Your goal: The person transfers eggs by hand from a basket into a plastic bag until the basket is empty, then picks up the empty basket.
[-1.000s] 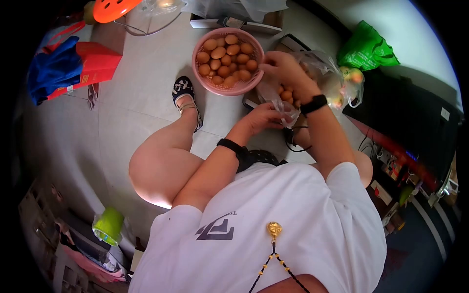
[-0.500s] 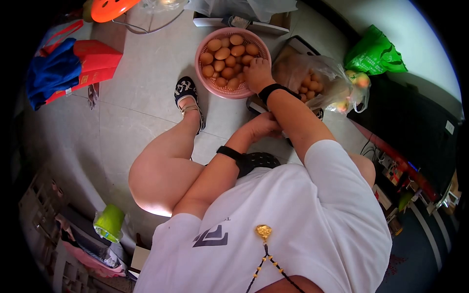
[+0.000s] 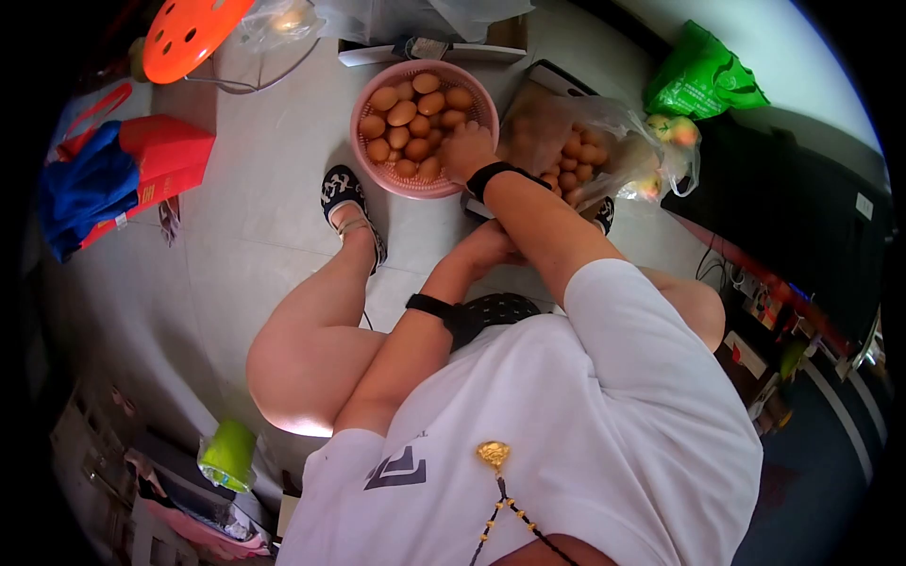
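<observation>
Eggs (image 3: 401, 113) by the heap: had them inside the pink basket (image 3: 415, 192), down on the pale floor (image 3: 236, 236) ahead of the body. Reached across with the right hand (image 3: 466, 151), back uppermost, over the basket's right side and against the eggs there. Had those fingers pointed down among the eggs, largely out of sight; could not tell whether the grip was wide, narrow or closed on one. Held the left hand (image 3: 493, 247) lower down, below the basket and partly under the right forearm (image 3: 528, 212). Could not tell the state of that grip either, with the fingertips hidden. Wore a dark band on each wrist. Had the clear bag (image 3: 618, 123) just right of the basket, mouth spread and slack, with more eggs (image 3: 571, 165) inside and a dark-edged box (image 3: 564, 77) beneath. Saw fruit (image 3: 672, 130) in thin plastic on the bag's far right, close by the green bag (image 3: 703, 80). Saw a white-edged box (image 3: 472, 54) just beyond the basket, with plastic over it. Had the left shoe (image 3: 340, 186) flat on the floor, left of and below the basket, and the right shoe (image 3: 605, 215) partly in view under the clear bag. Saw a red bag (image 3: 175, 156) with blue cloth (image 3: 90, 189) well off to the left.
</observation>
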Demonstrator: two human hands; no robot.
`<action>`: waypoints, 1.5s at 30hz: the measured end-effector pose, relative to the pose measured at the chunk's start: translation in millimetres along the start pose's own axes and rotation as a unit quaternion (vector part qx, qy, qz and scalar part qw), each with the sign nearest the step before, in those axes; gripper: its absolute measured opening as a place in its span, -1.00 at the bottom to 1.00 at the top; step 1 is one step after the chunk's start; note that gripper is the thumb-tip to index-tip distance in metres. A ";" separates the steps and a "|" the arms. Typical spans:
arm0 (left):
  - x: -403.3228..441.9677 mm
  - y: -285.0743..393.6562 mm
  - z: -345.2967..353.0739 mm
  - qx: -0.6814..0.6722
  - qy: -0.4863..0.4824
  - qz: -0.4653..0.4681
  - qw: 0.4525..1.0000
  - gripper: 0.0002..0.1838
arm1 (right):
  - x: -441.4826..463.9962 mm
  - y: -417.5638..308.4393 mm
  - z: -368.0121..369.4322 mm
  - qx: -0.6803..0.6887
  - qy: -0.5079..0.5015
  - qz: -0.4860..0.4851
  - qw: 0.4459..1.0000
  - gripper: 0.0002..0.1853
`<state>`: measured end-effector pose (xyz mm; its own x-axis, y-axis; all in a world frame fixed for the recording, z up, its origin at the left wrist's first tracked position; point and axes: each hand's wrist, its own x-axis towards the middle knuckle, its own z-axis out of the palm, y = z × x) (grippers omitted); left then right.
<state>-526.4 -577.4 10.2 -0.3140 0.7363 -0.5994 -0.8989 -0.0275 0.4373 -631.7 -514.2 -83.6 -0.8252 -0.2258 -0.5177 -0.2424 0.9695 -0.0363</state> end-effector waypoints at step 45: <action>3.2 -4.0 -4.0 -0.167 -0.066 0.039 0.983 -0.61 | -92.8 115.2 39.1 0.135 0.148 0.018 0.980 -0.76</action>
<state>-524.9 -577.7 3.9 -0.3628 0.8037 -0.4716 -0.9310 -0.2912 0.2200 -563.2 -377.8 -73.1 -0.9524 -0.1705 -0.2529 -0.1004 0.9582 -0.2679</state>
